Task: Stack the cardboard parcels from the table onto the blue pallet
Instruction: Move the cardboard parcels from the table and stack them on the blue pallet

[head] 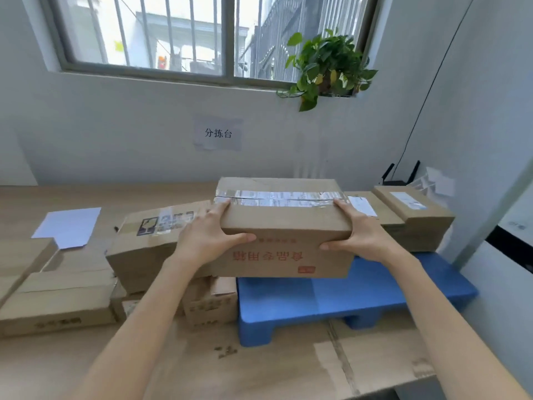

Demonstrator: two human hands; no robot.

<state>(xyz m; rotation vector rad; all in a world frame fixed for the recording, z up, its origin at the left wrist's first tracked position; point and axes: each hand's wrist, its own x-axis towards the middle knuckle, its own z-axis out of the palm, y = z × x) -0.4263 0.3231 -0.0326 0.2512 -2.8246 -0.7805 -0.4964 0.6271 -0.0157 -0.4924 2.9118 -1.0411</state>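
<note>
I hold a taped cardboard parcel [284, 226] with red print on its front, lifted above the left part of the blue pallet [340, 298]. My left hand [210, 235] grips its left end and my right hand [360, 232] its right end. Two parcels sit at the back of the pallet: a flat one [375, 210] and a thicker one [418, 215] to its right. Several more parcels lie on the table to the left, among them a long one [150, 241], a flat one [57, 301] and a small one [210, 301] beside the pallet.
A white sheet of paper [69, 226] lies on the wooden table [115, 194] at the left. Flattened cardboard [360, 362] covers the near right of the table. A router [399, 180] stands at the back right corner. A potted plant [328, 64] sits on the window sill.
</note>
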